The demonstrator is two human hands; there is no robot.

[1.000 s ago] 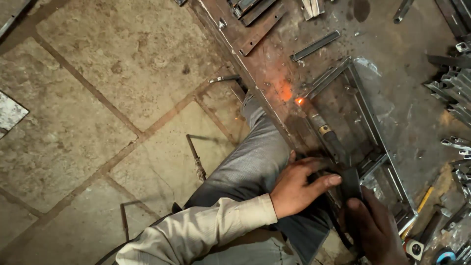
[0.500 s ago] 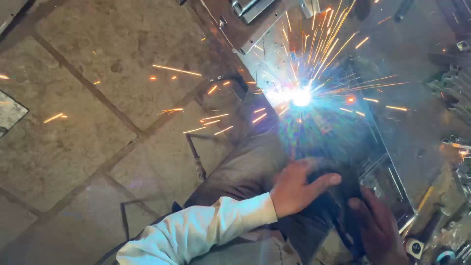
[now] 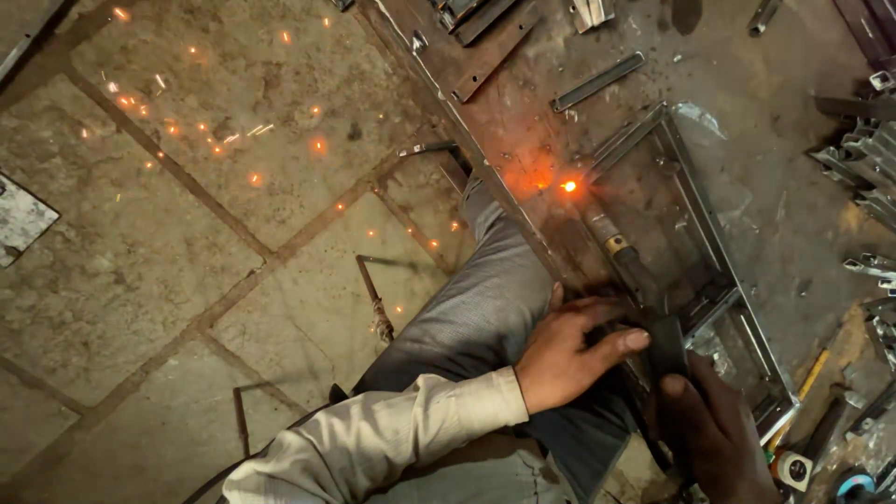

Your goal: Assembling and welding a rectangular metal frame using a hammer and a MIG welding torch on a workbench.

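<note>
A rectangular metal frame lies on a steel worktable. An orange-hot weld spot glows at the frame's near-left corner. A welding rod runs back from that spot into a dark electrode holder. My right hand is shut on the holder's handle at the lower right. My left hand, in a pale long sleeve, rests with fingers spread on the table edge, and its fingertips touch the holder. My grey-trousered leg lies beneath the table edge.
Flat metal strips and brackets lie at the table's far side. Cut steel pieces are stacked at the right. Hand tools sit at the lower right. Sparks fade on the stone-tiled floor to the left, where bent rods lie.
The bright arc and spray of sparks from half a second ago have gone. Only a glowing spot remains, with embers scattered on the floor. Both hands stay nearly still.
</note>
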